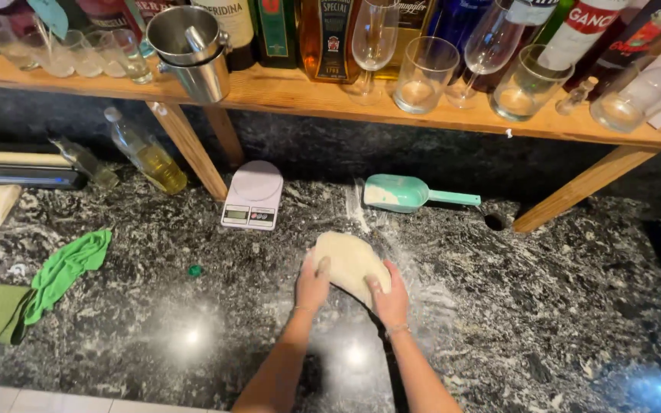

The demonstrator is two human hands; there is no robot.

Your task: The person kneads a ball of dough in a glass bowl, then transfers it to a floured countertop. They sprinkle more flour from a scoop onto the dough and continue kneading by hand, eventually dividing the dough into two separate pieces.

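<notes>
A pale, flattened piece of dough (348, 263) lies on the dark speckled stone counter (545, 321), on a dusting of flour. My left hand (311, 285) presses on its near left edge, thumb up on the dough. At the near right edge my right hand (392, 300) grips it, thumb resting on top. Both forearms reach in from the bottom of the view.
A teal scoop (411, 193) with flour and a white kitchen scale (252, 196) sit behind the dough. Left: an oil bottle (148, 156), a green cloth (63, 268), a small green cap (194, 270). A wooden shelf (307, 95) above carries glasses, bottles and a steel bucket (193, 52).
</notes>
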